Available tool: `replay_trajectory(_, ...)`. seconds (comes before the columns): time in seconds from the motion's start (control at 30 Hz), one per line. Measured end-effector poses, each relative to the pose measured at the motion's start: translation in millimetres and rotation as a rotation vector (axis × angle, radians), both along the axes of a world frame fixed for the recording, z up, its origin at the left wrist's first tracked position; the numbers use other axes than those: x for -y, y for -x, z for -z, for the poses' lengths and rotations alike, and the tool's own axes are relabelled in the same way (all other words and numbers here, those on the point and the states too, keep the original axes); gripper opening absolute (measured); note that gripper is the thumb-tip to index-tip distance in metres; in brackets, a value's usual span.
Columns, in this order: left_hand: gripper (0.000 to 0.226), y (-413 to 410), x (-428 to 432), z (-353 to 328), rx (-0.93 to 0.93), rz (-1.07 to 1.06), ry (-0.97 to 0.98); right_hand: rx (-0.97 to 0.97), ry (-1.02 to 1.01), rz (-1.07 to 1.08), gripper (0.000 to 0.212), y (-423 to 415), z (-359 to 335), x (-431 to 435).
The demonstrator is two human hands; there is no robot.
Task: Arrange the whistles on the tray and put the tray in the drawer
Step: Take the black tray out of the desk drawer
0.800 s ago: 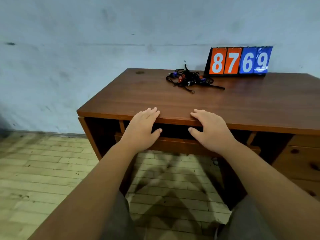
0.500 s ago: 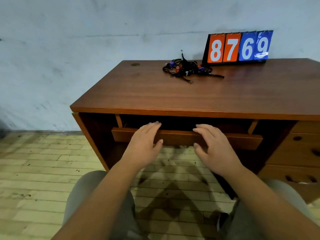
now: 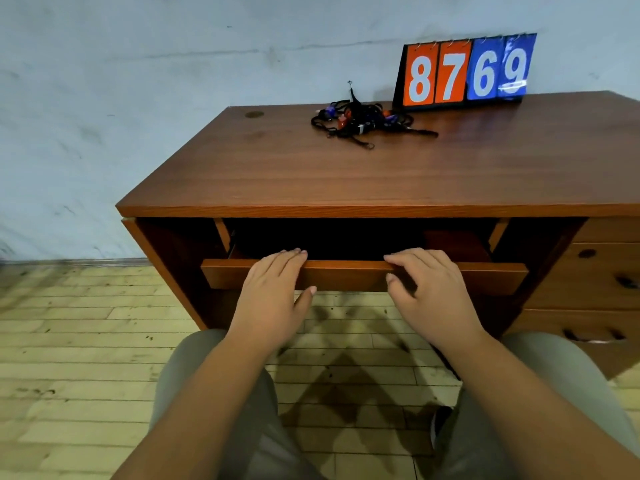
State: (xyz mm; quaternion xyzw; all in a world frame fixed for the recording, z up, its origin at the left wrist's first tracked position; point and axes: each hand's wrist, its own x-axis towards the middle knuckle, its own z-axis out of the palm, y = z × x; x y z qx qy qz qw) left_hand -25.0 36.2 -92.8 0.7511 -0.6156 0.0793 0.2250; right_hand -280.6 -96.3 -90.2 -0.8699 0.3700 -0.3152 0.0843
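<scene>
A tangle of whistles on black lanyards (image 3: 360,121) lies at the back of the brown desk top (image 3: 346,181). Under the desk top a wide wooden drawer (image 3: 349,277) stands partly pulled out, and its inside is dark. My left hand (image 3: 273,299) grips the drawer's front board left of centre, fingers over the top edge and thumb below. My right hand (image 3: 429,292) grips the same board right of centre in the same way. No tray is in sight.
A flip scoreboard reading 8769 (image 3: 464,71) stands at the back of the desk against the wall. A stack of side drawers (image 3: 595,271) fills the desk's right end. My knees are below, over a wooden plank floor (image 3: 86,341).
Both hands dropped from the desk's front edge onto the drawer front. The drawer has slid out toward me.
</scene>
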Motion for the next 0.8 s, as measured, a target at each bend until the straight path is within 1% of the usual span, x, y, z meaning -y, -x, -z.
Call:
replay_trajectory(0.2,0.048,4,-26,-7,-0.109,0.004,0.033,0.063,-0.006,0.001,0.016,9,-5,-17)
replay_trajectory(0.3,0.035,3,-38,-9,-0.158,0.011,0.074,0.068,-0.023,-0.007,0.016,13,-10,-27)
replay_trajectory(0.43,0.024,9,-48,-8,-0.224,-0.015,0.134,0.048,-0.041,0.016,0.025,18,-13,-38)
replay_trajectory(0.6,0.021,20,-57,-13,-0.261,-0.045,0.159,0.013,-0.048,0.062,0.051,20,-12,-40)
replay_trajectory(0.8,0.020,25,-59,-17,-0.305,-0.092,0.155,0.035,-0.036,0.066,0.051,21,-16,-46)
